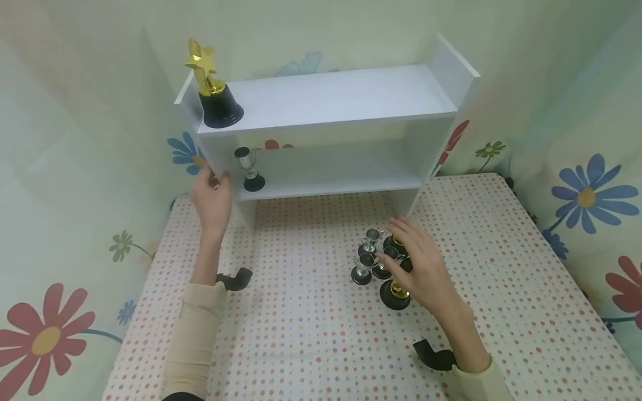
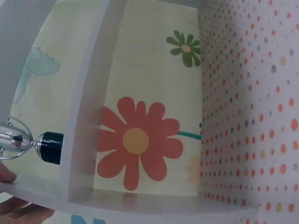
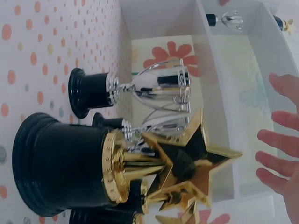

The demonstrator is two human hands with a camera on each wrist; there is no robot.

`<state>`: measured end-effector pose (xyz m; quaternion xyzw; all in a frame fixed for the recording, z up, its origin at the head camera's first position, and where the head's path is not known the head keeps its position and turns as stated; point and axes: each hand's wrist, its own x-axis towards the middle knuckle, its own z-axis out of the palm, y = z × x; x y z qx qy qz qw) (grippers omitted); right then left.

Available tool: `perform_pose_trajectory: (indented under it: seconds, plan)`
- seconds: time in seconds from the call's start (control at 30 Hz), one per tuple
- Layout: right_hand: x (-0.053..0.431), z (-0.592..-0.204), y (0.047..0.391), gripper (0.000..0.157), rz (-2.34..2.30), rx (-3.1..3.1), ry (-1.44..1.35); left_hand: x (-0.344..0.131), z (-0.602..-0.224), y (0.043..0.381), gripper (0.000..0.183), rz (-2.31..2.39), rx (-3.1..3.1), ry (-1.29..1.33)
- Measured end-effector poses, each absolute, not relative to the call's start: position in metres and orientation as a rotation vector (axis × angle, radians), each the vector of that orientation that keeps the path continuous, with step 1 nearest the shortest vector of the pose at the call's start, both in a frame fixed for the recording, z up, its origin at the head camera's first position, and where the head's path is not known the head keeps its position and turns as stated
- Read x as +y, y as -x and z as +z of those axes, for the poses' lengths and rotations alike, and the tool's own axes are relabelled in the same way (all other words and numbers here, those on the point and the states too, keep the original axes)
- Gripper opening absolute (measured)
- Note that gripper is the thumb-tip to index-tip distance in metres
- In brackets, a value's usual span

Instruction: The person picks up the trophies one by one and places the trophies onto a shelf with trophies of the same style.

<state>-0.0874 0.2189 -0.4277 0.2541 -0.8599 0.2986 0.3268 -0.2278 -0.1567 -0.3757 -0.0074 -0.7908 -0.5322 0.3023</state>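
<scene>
Fingers of your right hand [image 1: 418, 267] are spread wide, holding nothing, hovering just over a gold star trophy [image 3: 154, 163] on its black base. Just beyond it, silver cup trophies [image 1: 371, 253] cluster on the dotted tablecloth [image 1: 311, 323]. Your left hand [image 1: 213, 200] rests relaxed against the white shelf [image 1: 341, 100], beside one silver cup [image 1: 247, 167]; above stands another star trophy [image 1: 210, 83].

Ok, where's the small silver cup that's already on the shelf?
In the head view, the silver cup stands at the left end of the shelf unit's lower shelf, beside the left hand.
</scene>
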Motion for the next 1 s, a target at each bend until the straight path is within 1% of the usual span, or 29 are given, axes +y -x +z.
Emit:
perform_pose_trajectory:
  seconds: [0.23,0.37,0.43,0.5,0.57,0.73,0.83,1.0]
  plan:
    - [0.226,-0.429,0.091,0.061,0.818,-2.22,-0.645,-0.16,-0.37,0.232,0.044,-1.42,-2.14,0.002]
    - [0.231,-0.434,0.088,0.06,0.818,-2.251,-0.61,-0.161,-0.369,0.232,0.046,-1.404,-2.203,-0.06]
    - [0.235,-0.436,0.086,0.057,0.812,-2.287,-0.58,-0.162,-0.37,0.231,0.047,-1.4,-2.223,-0.094]
    - [0.239,-0.438,0.084,0.049,0.806,-2.309,-0.542,-0.162,-0.37,0.231,0.046,-1.384,-2.238,-0.113]
    - [0.243,-0.438,0.083,0.047,0.799,-2.326,-0.503,-0.164,-0.37,0.23,0.044,-1.377,-2.238,-0.111]
    - [0.253,-0.442,0.08,0.065,0.798,-2.315,-0.39,-0.166,-0.37,0.23,0.043,-1.363,-2.269,-0.112]
    - [0.26,-0.446,0.077,0.069,0.834,-2.345,-0.301,-0.166,-0.369,0.231,0.042,-1.375,-2.285,-0.122]
    - [0.27,-0.452,0.07,0.073,1.071,-2.504,-0.04,-0.166,-0.368,0.229,0.04,-1.382,-2.276,-0.108]
